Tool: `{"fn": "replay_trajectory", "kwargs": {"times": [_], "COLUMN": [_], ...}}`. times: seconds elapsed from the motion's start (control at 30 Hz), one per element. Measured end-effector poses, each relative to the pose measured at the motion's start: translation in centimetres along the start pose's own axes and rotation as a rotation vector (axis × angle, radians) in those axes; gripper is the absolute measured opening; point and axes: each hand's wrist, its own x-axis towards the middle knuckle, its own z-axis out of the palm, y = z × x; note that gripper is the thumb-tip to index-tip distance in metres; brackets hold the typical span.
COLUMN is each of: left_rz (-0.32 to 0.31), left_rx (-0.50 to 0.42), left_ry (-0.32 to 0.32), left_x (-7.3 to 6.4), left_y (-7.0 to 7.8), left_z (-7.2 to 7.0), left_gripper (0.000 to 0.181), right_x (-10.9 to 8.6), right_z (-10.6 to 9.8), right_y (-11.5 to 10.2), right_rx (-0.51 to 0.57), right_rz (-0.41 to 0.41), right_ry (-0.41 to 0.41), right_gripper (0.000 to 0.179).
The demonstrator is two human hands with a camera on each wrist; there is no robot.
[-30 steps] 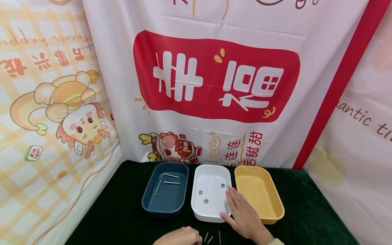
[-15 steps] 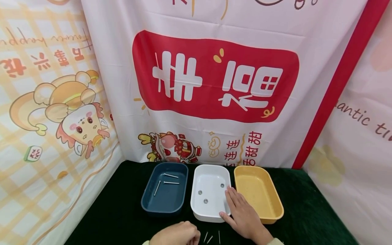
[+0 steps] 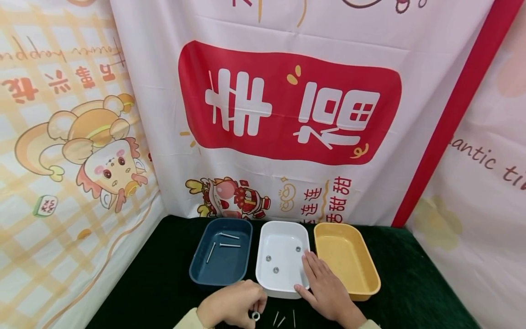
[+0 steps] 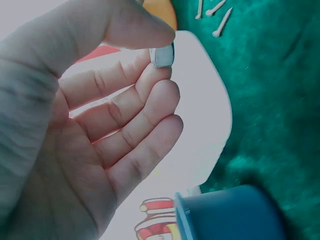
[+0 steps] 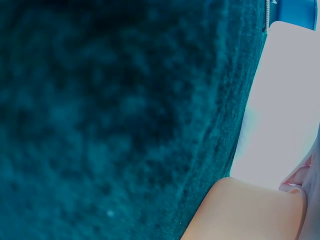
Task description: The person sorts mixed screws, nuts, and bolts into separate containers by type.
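My left hand [image 3: 235,302] pinches a metal nut [image 3: 255,315] between thumb and forefinger, just in front of the white and blue trays. In the left wrist view the nut [image 4: 162,56] shows side-on at the fingertips, the other fingers loosely bent. With fingers straight, my right hand [image 3: 328,290] rests on the right rim of the white tray [image 3: 282,235]. Inside that tray lie three nuts [image 3: 276,270]. Several screws [image 3: 294,318] lie on the green cloth to the right of the held nut. Only a sliver of the right hand shows in the right wrist view.
Left of the white tray stands a blue tray [image 3: 219,273] with three screws [image 3: 230,246] in it. A yellow tray [image 3: 349,262] stands to the right, partly behind the right hand. Dark green cloth [image 3: 419,283] covers the table; printed curtains [image 3: 296,192] hang behind.
My left hand has risen from the front edge toward the trays, and a nut is now visible between its fingers. The right hand stays on the white tray's rim.
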Motion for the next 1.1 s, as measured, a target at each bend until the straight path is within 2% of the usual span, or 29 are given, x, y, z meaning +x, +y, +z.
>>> {"fn": "replay_trajectory", "kwargs": {"times": [0.27, 0.57, 0.87, 1.1], "left_rz": [-0.012, -0.022, -0.022, -0.035], "left_rx": [0.038, 0.120, 0.179, 0.165], "left_ry": [0.027, 0.020, 0.046, 0.083], "left_x": [0.5, 2.2, 3.9, 5.7], "left_y": [0.5, 0.6, 0.8, 0.1], "left_z": [-1.7, -2.6, -3.9, -4.0], "left_gripper": [0.023, 0.023, 0.026, 0.025], "right_x": [0.0, -0.1, -0.1, -0.2], "right_z": [-0.1, -0.1, 0.1, -0.1], "right_y": [0.0, -0.2, -0.1, 0.0], "right_rx": [0.000, 0.014, 0.016, 0.014], "right_rz": [-0.003, -0.007, -0.011, -0.009], "right_ry": [-0.002, 0.007, 0.011, 0.016], "right_gripper": [0.092, 0.088, 0.088, 0.088]}}
